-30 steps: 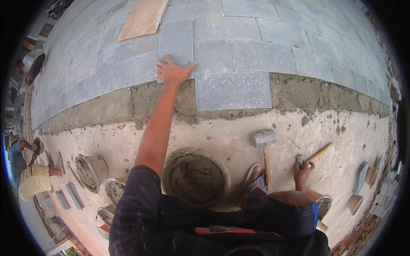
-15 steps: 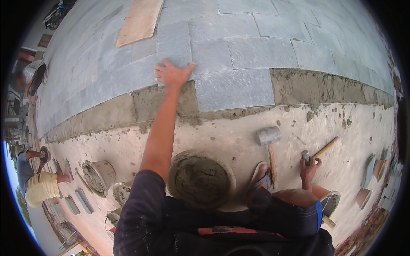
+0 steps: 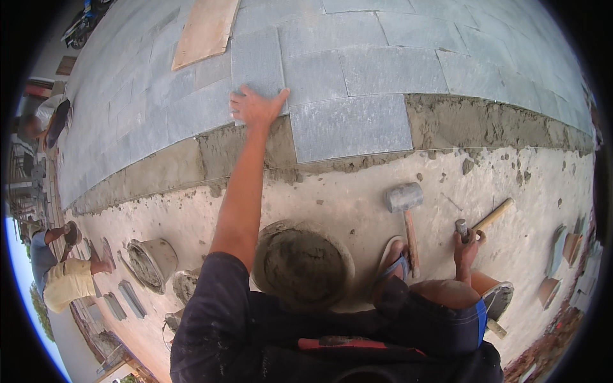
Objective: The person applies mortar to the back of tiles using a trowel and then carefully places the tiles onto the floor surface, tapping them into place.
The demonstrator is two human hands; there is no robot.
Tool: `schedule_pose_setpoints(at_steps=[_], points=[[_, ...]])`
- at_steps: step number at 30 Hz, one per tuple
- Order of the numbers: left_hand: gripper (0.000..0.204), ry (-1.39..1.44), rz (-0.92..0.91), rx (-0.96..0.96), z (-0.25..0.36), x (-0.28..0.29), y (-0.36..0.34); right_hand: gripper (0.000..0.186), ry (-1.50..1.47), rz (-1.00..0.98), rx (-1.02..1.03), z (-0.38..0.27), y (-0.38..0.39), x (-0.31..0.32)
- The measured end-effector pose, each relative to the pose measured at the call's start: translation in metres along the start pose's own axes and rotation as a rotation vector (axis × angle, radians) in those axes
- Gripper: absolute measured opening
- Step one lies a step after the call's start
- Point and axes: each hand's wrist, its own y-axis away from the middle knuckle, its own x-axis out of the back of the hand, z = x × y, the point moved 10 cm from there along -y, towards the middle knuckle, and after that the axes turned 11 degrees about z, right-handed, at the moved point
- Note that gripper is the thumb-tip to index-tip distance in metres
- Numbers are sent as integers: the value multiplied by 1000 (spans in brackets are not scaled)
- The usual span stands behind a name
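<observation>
My left hand [image 3: 258, 110] reaches far forward, fingers and thumb spread across the near end of a grey stone slab [image 3: 257, 56]. This slab lies lengthwise over the paved rows, its near end by the bed of wet mortar [image 3: 233, 145]. To the right of that hand, another grey slab [image 3: 350, 129] sits in the mortar strip. My right hand [image 3: 468, 244], low at the right beside my knee, is closed around a hammer [image 3: 490, 216] near its metal head; the wooden handle points away to the upper right. A rubber mallet [image 3: 403, 198] lies by my sandalled foot.
A round tub of mortar [image 3: 303, 263] stands directly before me. More mortar buckets [image 3: 152, 265] are at the left, and a tipped bucket [image 3: 498, 299] is behind my right hand. A wooden board [image 3: 205, 32] rests on the paving. A string [image 3: 447, 149] edges the strip. Two people are at far left.
The view has shifted slightly. My left hand stays on the slab's near end, and my right hand keeps its hold on the hammer.
</observation>
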Motion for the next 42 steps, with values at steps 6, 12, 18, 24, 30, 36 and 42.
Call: schedule_pose_setpoints(at_steps=[6, 12, 18, 24, 30, 36, 42], points=[[131, -26, -21, -1, 4, 3, 2, 42, 47, 24, 34, 9, 0, -6], [134, -29, 19, -9, -2, -3, 0, 43, -6, -11, -51, 0, 3, -2], [134, -36, 33, -5, -1, -5, -3, 43, 6, -12, -34, 3, 2, 0], [135, -39, -9, 12, 1, -1, 1, 47, 38, -3, -8, 3, 2, -1], [138, -40, -9, -21, -1, -3, 0, 45, 38, 3, -23, 1, 2, 2], [147, -7, -53, -36, -5, -6, -10, 43, 7, -27, -35, -3, 0, -5], [150, -7, -86, -6, 23, -24, -59, 43, 46, -25, 3, 1, -2, -2]])
